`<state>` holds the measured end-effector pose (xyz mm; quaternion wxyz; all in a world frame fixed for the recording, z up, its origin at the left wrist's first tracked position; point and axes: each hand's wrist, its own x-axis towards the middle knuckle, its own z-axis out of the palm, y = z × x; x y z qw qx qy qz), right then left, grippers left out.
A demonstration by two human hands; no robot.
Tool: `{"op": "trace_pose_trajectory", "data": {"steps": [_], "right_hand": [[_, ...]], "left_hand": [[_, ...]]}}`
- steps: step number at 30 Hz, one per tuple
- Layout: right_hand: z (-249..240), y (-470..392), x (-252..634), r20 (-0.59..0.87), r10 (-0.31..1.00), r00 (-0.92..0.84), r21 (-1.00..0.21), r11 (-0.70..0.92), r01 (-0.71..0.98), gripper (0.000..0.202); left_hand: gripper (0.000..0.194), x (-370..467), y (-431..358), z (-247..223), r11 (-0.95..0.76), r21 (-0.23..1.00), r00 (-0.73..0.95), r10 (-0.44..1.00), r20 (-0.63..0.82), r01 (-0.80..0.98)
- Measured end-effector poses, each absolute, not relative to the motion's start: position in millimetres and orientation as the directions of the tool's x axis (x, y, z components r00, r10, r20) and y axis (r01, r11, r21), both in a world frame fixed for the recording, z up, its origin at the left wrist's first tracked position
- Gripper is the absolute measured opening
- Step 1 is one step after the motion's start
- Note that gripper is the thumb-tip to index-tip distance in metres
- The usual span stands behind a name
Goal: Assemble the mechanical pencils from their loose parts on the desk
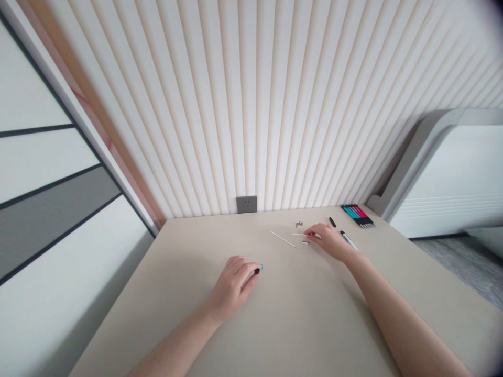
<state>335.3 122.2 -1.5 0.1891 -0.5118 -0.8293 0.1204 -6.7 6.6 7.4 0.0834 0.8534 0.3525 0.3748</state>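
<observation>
My left hand [234, 285] rests over the middle of the table, fingers closed around a small black piece [257, 271] with a bright blue end; most of it is hidden in the palm. Farther to the right, the fingertips of my right hand [321, 238] pinch a thin white stick [298, 234] like a pen refill, which points left. Another thin white stick [283, 239] lies slanted on the table between the hands. Just below my right fingertips is a small white and metallic piece [305, 242]. Several tiny dark metal parts [299, 224] lie beyond those fingers.
Right of my right hand lie a black cap [332, 222] and a white and black pen barrel [348, 240]. A black case of blue and red pens [357, 215] sits at the table's back right corner. Behind the beige table [196, 235] stands a ribbed wall with a dark socket [247, 204].
</observation>
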Motion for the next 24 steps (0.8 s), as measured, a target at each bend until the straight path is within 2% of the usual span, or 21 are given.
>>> {"op": "trace_pose_trajectory", "data": {"steps": [4, 8, 24], "right_hand": [[10.7, 113.3, 335.4, 0.068, 0.908, -0.414, -0.446, 0.398, 0.801, 0.018], [15.8, 108.6, 329.9, 0.009, 0.921, -0.390, -0.436, 0.355, 0.827, 0.019], [5.1, 108.6, 315.8, 0.087, 0.929, -0.360, -0.137, 0.369, 0.919, 0.025]], "left_hand": [[0.018, -6.5, 6.2, 7.3, -0.738, 0.405, 0.473, 0.664, 0.579, 0.540], [0.018, -6.1, 6.2, 8.4, -0.740, 0.405, 0.477, 0.662, 0.577, 0.537], [0.018, -4.9, 6.8, 10.5, -0.749, 0.389, 0.493, 0.652, 0.576, 0.536]]}}
